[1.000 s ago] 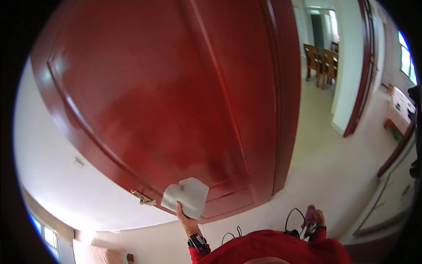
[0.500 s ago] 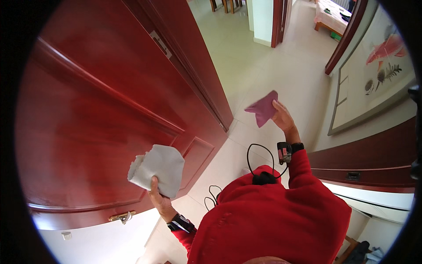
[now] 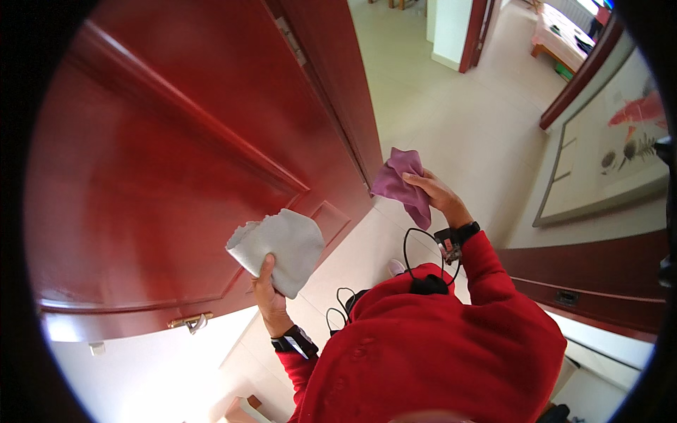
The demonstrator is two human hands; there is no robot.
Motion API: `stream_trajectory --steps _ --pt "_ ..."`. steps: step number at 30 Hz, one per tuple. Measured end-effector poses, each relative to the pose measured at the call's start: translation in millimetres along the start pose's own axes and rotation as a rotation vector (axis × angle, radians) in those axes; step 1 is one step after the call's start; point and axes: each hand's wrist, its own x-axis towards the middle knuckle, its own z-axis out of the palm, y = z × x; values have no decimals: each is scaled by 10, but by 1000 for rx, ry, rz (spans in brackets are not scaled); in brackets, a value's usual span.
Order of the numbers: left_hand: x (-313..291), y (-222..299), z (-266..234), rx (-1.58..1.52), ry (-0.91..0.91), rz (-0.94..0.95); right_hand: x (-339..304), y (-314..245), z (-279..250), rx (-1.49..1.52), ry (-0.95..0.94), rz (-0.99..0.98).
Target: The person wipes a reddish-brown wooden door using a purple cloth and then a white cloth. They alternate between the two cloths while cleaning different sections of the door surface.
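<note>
My left hand [image 3: 270, 299] is closed on a folded grey cloth [image 3: 285, 243], thumb on top, its ragged edge toward the left. The cloth is held up in front of the dark red panelled door [image 3: 169, 190]. My right hand [image 3: 437, 192] grips a crumpled purple cloth [image 3: 403, 185] between thumb and fingers, close to the door's hinge-side edge. Both cloths hang in the air; whether either touches the door I cannot tell. Most fingers of each hand are hidden behind the cloths.
A brass door handle [image 3: 192, 322] sticks out at the door's lower left. On the right wall hangs a framed picture [image 3: 606, 151]. Black cables [image 3: 407, 247] loop near my body over the pale tiled floor [image 3: 437, 113]. A bed [image 3: 560, 39] stands in the far room.
My right hand has brought the purple cloth left and slightly nearer, toward the door. The grey cloth has shifted right and a little upward in view. The whole view has turned somewhat.
</note>
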Motion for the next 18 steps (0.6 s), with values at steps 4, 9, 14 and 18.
stream_trajectory --steps 4,9,14,18 --pt "78 -69 -34 31 129 -125 194 75 -4 -185 102 56" --pt "72 -291 35 -44 -84 -97 125 -60 330 -491 41 -34" --pt "169 -575 90 -56 -201 -205 218 -110 1001 -712 -312 -195" --pt "225 -835 198 -90 -263 -318 230 151 1426 -805 -573 -109"
